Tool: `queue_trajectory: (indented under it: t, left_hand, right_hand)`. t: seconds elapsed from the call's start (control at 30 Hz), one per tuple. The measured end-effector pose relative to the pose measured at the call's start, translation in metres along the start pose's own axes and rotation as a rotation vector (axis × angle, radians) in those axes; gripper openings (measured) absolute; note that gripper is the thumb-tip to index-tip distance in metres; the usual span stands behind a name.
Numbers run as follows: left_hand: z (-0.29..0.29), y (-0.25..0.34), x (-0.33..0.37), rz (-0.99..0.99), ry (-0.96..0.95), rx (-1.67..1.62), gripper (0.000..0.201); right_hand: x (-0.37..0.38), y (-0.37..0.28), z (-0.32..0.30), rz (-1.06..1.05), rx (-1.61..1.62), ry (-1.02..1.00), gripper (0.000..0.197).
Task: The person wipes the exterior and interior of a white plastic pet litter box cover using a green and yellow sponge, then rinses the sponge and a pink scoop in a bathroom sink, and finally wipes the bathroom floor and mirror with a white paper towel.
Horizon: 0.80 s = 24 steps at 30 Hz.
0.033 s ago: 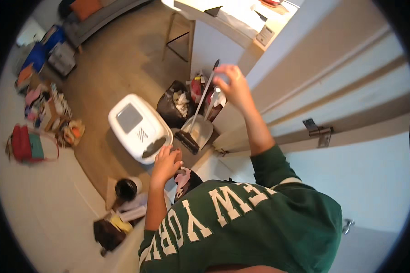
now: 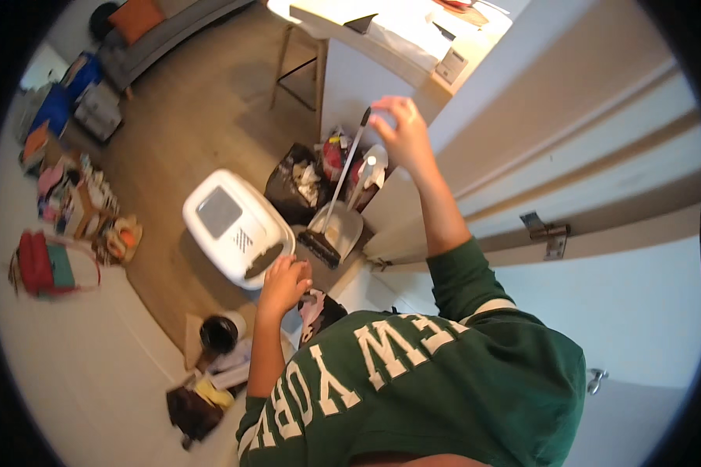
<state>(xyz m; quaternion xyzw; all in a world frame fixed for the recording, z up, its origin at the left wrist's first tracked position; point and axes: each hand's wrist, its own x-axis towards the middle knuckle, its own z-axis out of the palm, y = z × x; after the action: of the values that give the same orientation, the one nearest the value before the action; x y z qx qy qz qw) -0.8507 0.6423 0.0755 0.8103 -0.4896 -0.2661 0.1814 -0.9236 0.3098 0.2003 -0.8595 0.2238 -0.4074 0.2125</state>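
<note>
My left hand is open, its fingers apart, at the near end of a white covered litter box with a grey lid panel and a dark opening; whether it touches the box I cannot tell. My right hand is raised on the right, fingers curved and apart with nothing plainly between them. Its fingertips are beside the black top of a broom. I cannot make out contact there. The broom's dark bristles rest at a long-handled grey dustpan. Dark green sleeves cover my upper arms.
Behind the dustpan stand a black trash bag and a red bag. A counter and a stool are farther back. Boxes, shoes and a red-and-teal bag line the left wall. A hinged door is at right.
The view has shifted slightly, so the room's things sit a little lower in the picture. Both hands keep nearly the same pose.
</note>
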Motion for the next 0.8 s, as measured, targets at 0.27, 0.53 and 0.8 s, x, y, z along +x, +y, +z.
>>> queue_trajectory:
  t: [0.27,0.53,0.8]
  left_hand:
    - [-0.118,-0.104,0.096,0.173,-0.147,-0.053,0.035]
    - [-0.143,-0.123,0.156,0.287,-0.202,-0.109,0.036]
    - [-0.136,-0.112,0.204,0.325,-0.37,-0.142,0.037]
  right_hand:
    - [0.27,0.026,0.019,0.231,-0.858,0.43,0.061]
    - [0.342,0.078,-0.007,0.273,-0.942,-0.121,0.016]
    - [0.394,0.012,-0.092,0.129,-1.087,0.362,0.025]
